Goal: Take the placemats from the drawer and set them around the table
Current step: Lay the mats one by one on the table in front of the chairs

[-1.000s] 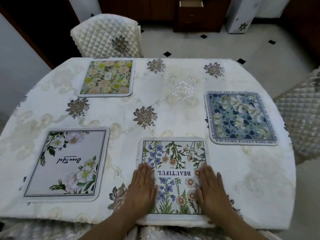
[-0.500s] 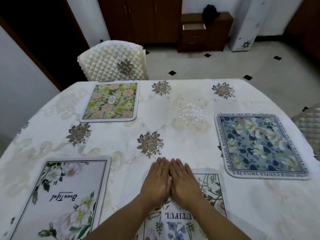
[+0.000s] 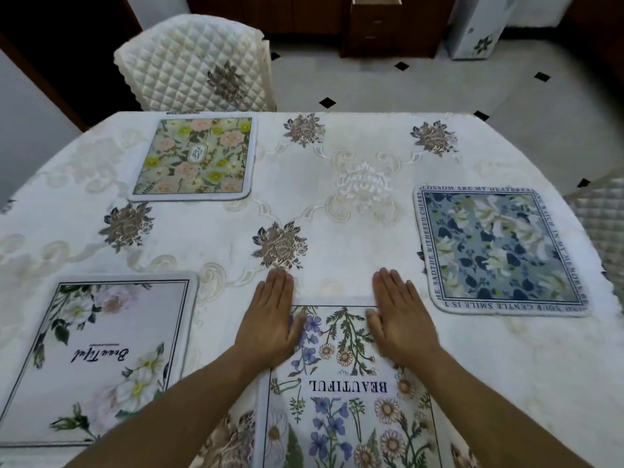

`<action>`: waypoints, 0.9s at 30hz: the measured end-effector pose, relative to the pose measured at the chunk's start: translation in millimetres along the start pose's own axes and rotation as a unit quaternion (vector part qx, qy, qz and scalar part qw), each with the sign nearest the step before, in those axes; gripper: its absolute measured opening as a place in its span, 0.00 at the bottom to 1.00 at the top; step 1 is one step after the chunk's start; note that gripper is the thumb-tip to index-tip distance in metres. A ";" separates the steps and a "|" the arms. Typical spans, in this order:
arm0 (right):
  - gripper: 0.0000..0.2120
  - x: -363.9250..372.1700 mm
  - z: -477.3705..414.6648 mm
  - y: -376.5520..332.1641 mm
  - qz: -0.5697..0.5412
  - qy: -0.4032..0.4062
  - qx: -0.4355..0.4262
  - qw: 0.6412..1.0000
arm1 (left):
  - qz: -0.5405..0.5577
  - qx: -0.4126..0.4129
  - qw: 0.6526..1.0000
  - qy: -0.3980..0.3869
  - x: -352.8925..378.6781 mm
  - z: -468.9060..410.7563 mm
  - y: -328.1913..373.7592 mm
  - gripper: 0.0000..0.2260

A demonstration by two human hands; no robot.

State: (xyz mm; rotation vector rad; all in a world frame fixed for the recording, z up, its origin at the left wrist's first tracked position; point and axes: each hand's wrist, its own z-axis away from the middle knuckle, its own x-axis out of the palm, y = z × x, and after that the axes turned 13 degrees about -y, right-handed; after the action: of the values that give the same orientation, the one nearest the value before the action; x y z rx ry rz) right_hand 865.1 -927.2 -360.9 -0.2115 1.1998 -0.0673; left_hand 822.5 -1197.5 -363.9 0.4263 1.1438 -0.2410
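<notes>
Several placemats lie flat on the white embroidered tablecloth (image 3: 337,204). Nearest me is a wildflower placemat (image 3: 344,393) printed "BEAUTIFUL". My left hand (image 3: 270,322) rests palm down on its far left corner and my right hand (image 3: 396,319) on its far right corner, fingers straight and together, holding nothing. A pale white-flower placemat (image 3: 98,359) lies at the near left. At the far left, before a chair, is a green and pink floral placemat (image 3: 194,160). A blue floral placemat (image 3: 499,251) with a text border is at the right.
A quilted cream chair (image 3: 199,62) stands at the table's far side, and another chair (image 3: 604,231) at the right edge. Beyond it on the tiled floor stands a brown cabinet with an open top drawer (image 3: 376,0). A white appliance (image 3: 479,28) stands beside it.
My hands moved from the mat's near part to its far edge, came together there, then spread apart to the far corners. The camera view tilted up, then back down.
</notes>
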 end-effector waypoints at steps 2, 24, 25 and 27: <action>0.34 0.7 9.3 21.4 -0.014 -0.001 0.024 1.000 | 0.010 -0.003 1.000 -0.002 0.4 2.9 -4.6 0.33; 0.31 40.3 180.5 -22.7 -0.038 -0.112 0.109 0.987 | -0.007 -0.021 0.999 -0.036 55.7 151.6 31.1 0.38; 0.30 15.6 182.9 -29.8 -0.035 -0.135 0.125 0.982 | -0.031 -0.010 0.999 -0.027 50.6 146.7 29.2 0.36; 0.23 -30.5 185.3 -41.2 -0.057 -0.164 0.131 0.976 | -0.077 -0.001 0.997 -0.031 28.1 135.0 30.5 0.33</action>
State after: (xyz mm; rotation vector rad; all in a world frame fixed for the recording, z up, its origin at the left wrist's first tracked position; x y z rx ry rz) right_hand 1028.9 -938.9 -260.7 -0.0557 0.8377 -0.2788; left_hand 957.4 -1229.6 -336.7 0.3279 1.1165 -0.3851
